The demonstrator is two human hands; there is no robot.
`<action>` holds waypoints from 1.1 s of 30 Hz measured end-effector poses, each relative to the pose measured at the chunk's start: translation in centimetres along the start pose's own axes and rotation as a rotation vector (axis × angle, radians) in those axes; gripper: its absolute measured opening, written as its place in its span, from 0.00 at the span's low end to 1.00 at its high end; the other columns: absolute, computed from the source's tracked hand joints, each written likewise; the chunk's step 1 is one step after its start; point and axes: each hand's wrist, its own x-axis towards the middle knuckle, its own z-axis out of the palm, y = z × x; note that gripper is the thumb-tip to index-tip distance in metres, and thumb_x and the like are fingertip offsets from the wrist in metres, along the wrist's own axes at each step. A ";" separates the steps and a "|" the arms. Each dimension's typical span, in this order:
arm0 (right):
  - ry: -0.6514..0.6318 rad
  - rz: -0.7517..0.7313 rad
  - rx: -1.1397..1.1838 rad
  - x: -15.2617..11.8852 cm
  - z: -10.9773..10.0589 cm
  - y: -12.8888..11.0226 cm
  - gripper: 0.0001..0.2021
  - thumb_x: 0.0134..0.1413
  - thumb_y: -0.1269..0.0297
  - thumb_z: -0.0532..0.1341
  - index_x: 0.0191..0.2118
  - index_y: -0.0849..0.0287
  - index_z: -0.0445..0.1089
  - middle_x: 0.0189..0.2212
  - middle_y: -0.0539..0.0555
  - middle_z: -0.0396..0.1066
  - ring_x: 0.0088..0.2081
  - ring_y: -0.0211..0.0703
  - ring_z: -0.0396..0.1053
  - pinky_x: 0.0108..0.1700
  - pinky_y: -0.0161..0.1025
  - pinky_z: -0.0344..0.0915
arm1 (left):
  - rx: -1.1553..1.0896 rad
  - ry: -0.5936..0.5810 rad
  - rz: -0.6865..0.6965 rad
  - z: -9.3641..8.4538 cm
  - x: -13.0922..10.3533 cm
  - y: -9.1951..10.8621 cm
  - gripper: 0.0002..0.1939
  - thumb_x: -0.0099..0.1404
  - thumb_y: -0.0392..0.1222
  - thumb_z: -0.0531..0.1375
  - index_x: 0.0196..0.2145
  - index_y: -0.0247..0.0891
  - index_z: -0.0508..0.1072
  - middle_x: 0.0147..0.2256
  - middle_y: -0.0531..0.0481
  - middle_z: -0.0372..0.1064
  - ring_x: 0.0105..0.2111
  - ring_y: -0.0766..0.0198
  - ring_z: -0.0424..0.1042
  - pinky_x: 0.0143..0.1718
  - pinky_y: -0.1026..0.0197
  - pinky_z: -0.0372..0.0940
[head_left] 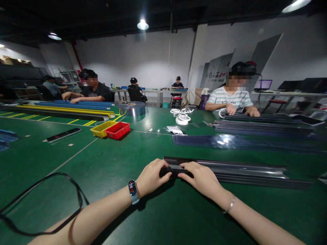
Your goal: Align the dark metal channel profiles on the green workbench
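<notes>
Both hands are at the left end of a long dark profile strip [263, 180] lying across the green table [107, 177]. My left hand [153, 175] pinches its tip between thumb and fingers. Just to the right, my right hand [199, 177] grips the same strip, thumb on the near side and fingers on the far side. Directly behind it lies a second glossy dark profile [235, 167], which the right fingertips come close to. The undersides of the held part are hidden by the fingers.
Clear film strips [245, 142] and more dark profiles [260, 127] lie beyond. White rings [183, 119], a red bin [118, 130], a yellow bin [101, 129] and a phone [64, 135] are farther back. A black cable [63, 175] loops over my left forearm. People sit across the table.
</notes>
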 end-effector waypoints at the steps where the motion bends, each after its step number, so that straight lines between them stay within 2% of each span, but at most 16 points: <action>1: 0.003 0.000 -0.016 0.0 -0.1 0.0 0.17 0.51 0.50 0.50 0.38 0.55 0.67 0.37 0.52 0.68 0.37 0.41 0.66 0.38 0.37 0.62 | -0.012 -0.003 0.011 0.0 0.0 0.0 0.10 0.58 0.44 0.54 0.37 0.40 0.63 0.35 0.50 0.63 0.36 0.63 0.63 0.38 0.62 0.59; 4: -0.006 0.000 -0.067 0.1 -0.2 -0.2 0.17 0.52 0.50 0.49 0.31 0.56 0.67 0.34 0.53 0.67 0.33 0.40 0.65 0.32 0.36 0.61 | -0.038 -0.031 0.038 0.2 0.1 -0.1 0.11 0.58 0.45 0.55 0.38 0.40 0.63 0.35 0.51 0.62 0.36 0.64 0.62 0.38 0.62 0.59; 12: -0.041 0.007 -0.064 0.1 -0.2 -0.1 0.18 0.51 0.49 0.49 0.29 0.57 0.67 0.27 0.52 0.66 0.30 0.40 0.65 0.31 0.36 0.59 | -0.072 -0.051 0.033 0.5 0.2 -0.5 0.09 0.60 0.45 0.54 0.37 0.40 0.63 0.35 0.51 0.62 0.36 0.65 0.63 0.37 0.64 0.59; 22: -0.091 0.003 -0.031 0.5 -0.8 0.1 0.21 0.50 0.46 0.48 0.27 0.56 0.69 0.25 0.52 0.67 0.28 0.40 0.66 0.29 0.35 0.57 | -0.029 -0.076 0.014 0.3 0.3 -0.8 0.11 0.60 0.49 0.52 0.34 0.40 0.66 0.31 0.52 0.63 0.32 0.66 0.64 0.33 0.65 0.58; 29: -0.068 0.001 -0.042 0.2 -1.0 -0.5 0.19 0.52 0.48 0.47 0.33 0.55 0.67 0.30 0.51 0.69 0.33 0.40 0.66 0.33 0.35 0.58 | 0.000 -0.012 0.022 0.4 0.1 -0.6 0.12 0.59 0.49 0.53 0.36 0.40 0.66 0.33 0.52 0.63 0.34 0.65 0.62 0.36 0.64 0.58; 33: -0.089 0.045 -0.087 0.4 -0.8 -0.8 0.23 0.46 0.41 0.49 0.30 0.56 0.66 0.28 0.51 0.69 0.30 0.42 0.66 0.30 0.35 0.57 | 0.013 -0.006 0.049 0.3 0.1 -0.8 0.12 0.58 0.49 0.54 0.32 0.38 0.67 0.32 0.51 0.64 0.36 0.64 0.61 0.36 0.63 0.58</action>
